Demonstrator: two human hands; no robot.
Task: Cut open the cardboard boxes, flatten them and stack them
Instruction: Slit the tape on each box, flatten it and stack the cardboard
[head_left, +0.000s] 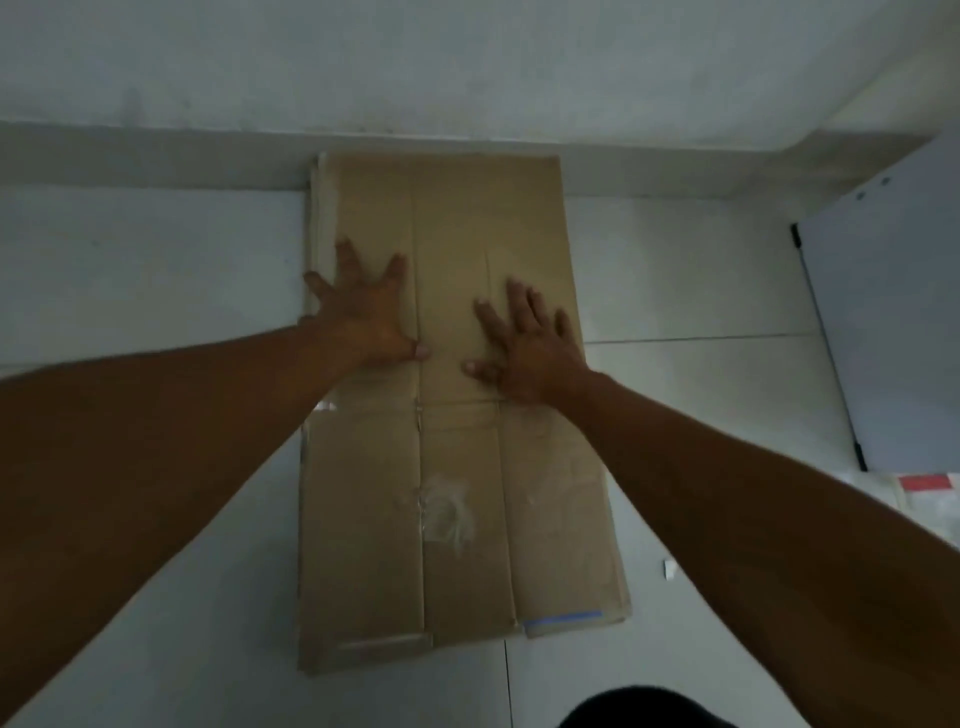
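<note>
A: Hands?
B: Left hand (363, 312) and right hand (530, 343) both flat, fingers spread wide, pressing the flattened cardboard (457, 208).
A: Where is it?
B: On the tiled floor (675, 270), far edge against the wall (467, 62).
A: Any text?
B: Blue strip (563, 618) at the near right corner, red label (927, 483) far right. Too blurred to read.

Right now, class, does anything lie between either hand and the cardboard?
Nothing visible does. The left hand and the right hand both press flat, directly on the flattened cardboard, which lies on the floor.
</note>
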